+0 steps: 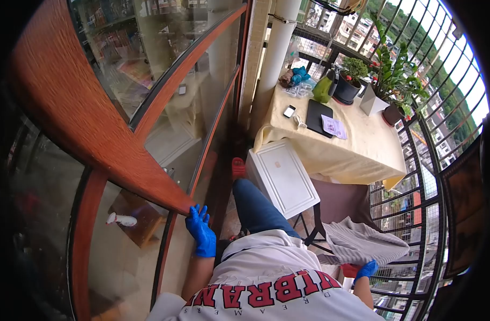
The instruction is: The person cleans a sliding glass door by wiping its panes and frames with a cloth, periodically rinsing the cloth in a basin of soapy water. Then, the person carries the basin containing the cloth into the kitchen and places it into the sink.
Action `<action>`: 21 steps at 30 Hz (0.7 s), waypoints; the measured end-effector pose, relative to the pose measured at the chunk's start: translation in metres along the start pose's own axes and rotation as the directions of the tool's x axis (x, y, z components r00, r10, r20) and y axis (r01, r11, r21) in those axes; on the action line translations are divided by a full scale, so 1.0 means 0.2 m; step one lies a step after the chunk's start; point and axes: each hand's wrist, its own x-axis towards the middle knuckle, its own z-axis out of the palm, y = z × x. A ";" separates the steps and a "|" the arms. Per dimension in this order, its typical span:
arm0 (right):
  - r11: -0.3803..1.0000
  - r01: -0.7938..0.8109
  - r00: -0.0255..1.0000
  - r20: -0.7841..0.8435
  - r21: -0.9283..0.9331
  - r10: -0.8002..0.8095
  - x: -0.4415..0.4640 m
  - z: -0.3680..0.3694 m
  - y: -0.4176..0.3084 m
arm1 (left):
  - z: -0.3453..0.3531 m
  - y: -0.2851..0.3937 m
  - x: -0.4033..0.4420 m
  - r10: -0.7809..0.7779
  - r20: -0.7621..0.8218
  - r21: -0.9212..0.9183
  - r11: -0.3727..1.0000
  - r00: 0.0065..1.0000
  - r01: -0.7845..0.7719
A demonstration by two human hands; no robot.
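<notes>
Gray striped cloth [365,241]: hanging in loose folds on the near right, overlapping the brown chair [344,200]; I cannot tell whether it is resting there. The right hand [366,270], blue-gloved, is touching the cloth's near edge; I cannot tell how far its fingers are closing. The left hand [202,232], also gloved, is meeting the near end of the wooden frame [106,117] on the left, fingers slightly bent and spreading apart. Beyond the chair, a white box [285,176] is standing just beside the table [357,155], whose yellowish cover is draping downward. A phone [289,111] is lying on top, near the left edge; a green container [324,87] is standing farther back, beside potted plants [354,75]. Metal bars [424,203] are closing off the right side.
</notes>
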 end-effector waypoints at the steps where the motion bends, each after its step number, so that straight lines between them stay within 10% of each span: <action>1: 0.999 -0.016 1.000 0.021 -0.037 0.016 0.10 0.04 0.18 | 0.00 0.00 -0.01 0.005 -0.009 -0.005 1.000 1.000 -0.005; 6: 0.889 0.027 0.896 0.405 -0.456 0.181 0.32 0.02 0.10 | 0.00 0.00 0.01 -0.005 0.015 0.025 1.000 1.000 0.005; 8: 0.603 0.416 0.666 0.680 -0.680 0.307 0.43 -0.09 -0.07 | -0.01 -0.01 0.00 0.011 0.032 0.021 1.000 0.999 -0.012; 11: 0.322 0.889 0.189 0.901 -0.326 0.390 0.37 -0.30 -0.83 | 0.01 -0.01 -0.01 0.033 0.018 0.037 0.999 0.999 -0.034; 13: 0.349 0.790 0.090 0.657 -0.505 0.749 0.23 -0.22 -1.42 | 0.05 -0.01 -0.01 0.040 -0.016 0.066 0.997 0.999 -0.039; 15: 0.906 0.201 -0.206 0.888 -0.372 0.410 0.19 -0.11 -1.61 | 0.06 -0.01 -0.03 0.042 -0.071 0.088 0.995 0.997 -0.035; 17: 0.989 -0.141 -0.319 0.948 -0.042 -0.005 0.00 0.08 -1.78 | 0.07 -0.03 -0.05 0.035 -0.111 0.111 0.994 0.993 -0.023; 21: 0.989 -0.150 -0.536 0.841 -0.015 -0.069 -0.43 0.51 -2.03 | 0.24 -0.03 -0.08 -0.250 0.239 0.301 0.938 0.938 0.173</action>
